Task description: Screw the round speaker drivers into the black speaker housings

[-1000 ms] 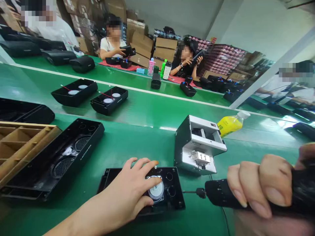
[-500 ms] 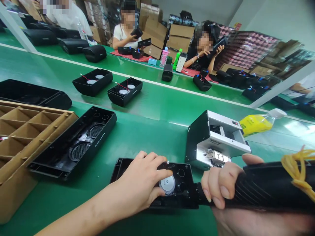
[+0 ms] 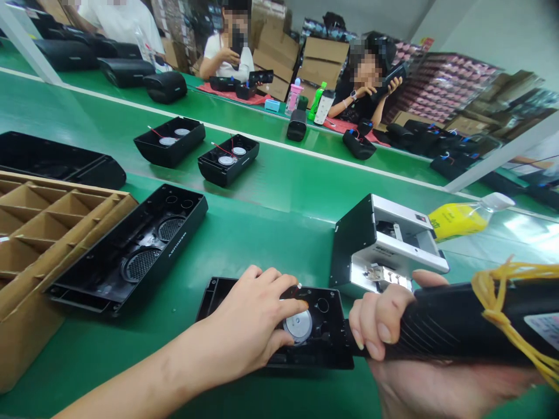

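My right hand (image 3: 379, 326) is wrapped round a black electric screwdriver (image 3: 432, 329) with yellow rubber bands tied on it. Its front end reaches the right end of an open black speaker housing (image 3: 323, 349), but the tip itself cannot be made out. Inside that housing sits a round silver speaker driver (image 3: 299, 326). Thumb and fingers of my left hand (image 3: 262, 314) close round the driver's left side, the palm covering much of the housing. Just behind my right hand stands a black and silver screw feeder (image 3: 384, 244).
A second open housing (image 3: 144, 256) leans by a divided cardboard box (image 3: 65, 233) at left. Two housings with drivers, one nearer (image 3: 229, 160), lie beyond. A yellow drink bottle (image 3: 463, 220) is behind the feeder. Co-workers sit across the green table (image 3: 271, 238).
My right hand and the screwdriver have shifted slightly left. My left hand stays on the driver. Across the table, a co-worker has raised a black part higher.
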A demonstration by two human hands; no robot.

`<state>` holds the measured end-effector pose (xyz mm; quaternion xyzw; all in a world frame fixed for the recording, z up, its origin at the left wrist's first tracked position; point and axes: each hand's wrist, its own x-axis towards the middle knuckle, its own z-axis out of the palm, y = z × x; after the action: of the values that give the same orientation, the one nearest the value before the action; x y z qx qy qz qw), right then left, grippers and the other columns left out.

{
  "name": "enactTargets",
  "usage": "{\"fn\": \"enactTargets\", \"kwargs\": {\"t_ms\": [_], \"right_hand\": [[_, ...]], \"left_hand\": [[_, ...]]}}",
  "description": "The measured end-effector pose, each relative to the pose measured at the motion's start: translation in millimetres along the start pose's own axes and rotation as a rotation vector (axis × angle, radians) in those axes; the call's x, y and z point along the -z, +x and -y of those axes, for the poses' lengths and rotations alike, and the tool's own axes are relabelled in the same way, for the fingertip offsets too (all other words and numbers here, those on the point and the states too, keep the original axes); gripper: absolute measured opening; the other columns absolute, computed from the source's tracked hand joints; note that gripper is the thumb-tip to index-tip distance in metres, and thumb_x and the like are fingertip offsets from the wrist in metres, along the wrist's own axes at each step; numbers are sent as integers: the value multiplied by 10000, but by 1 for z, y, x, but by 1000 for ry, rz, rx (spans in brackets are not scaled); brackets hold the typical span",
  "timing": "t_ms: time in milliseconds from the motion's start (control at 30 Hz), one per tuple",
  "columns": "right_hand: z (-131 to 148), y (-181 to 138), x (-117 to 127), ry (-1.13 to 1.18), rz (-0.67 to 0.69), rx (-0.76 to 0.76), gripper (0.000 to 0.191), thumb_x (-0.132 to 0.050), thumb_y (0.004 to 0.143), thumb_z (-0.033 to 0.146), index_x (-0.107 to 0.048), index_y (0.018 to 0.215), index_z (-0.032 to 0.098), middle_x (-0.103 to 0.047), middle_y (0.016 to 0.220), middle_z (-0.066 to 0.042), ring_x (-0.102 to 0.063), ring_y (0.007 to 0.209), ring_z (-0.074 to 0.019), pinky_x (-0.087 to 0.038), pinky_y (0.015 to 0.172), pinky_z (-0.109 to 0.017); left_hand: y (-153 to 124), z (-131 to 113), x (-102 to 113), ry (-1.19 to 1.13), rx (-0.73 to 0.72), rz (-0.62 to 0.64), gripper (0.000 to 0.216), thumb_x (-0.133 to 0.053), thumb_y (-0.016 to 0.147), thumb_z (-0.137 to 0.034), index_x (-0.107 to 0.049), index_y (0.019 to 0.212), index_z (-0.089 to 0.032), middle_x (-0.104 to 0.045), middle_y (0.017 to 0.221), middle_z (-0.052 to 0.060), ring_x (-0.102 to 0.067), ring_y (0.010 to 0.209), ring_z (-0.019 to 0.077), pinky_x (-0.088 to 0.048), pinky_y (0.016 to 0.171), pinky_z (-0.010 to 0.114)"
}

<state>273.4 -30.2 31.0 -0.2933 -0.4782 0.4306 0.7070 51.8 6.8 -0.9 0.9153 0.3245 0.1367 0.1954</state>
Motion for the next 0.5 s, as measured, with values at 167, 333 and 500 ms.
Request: {"fn": "enactTargets", "kwargs": {"t_ms": [167,333,500], "right_hand": [[-2,-3,-5,10,-18,8,727,-562,863,916,-756,1253,334,-599,603,54,-493,373,-108,-463,389,-243],[-1,-12,-6,2,61,75,485,-589,1015,692,-756,1232,292,-610,606,43,-510,358,-136,-475,375,-267],[3,-17,-16,-29,171,78,287,-512,1098,422,-761,1188,314,-633,597,39,-550,386,-146,-510,400,-264]], "left_hand": [[-1,1,-1,1,-6,-23,368,-778,965,-376,-663,1313,-351,-640,1402,30,-604,1207,301,-411,922,466],[0,-2,-1,38,-4,-29,353,-761,973,-394,-662,1310,-357,-632,1430,26,-610,1197,304,-409,900,471],[1,-4,1,29,-14,-34,316,-766,967,-376,-684,1271,-342,-650,1401,25,-617,1160,283,-413,892,452]]}}
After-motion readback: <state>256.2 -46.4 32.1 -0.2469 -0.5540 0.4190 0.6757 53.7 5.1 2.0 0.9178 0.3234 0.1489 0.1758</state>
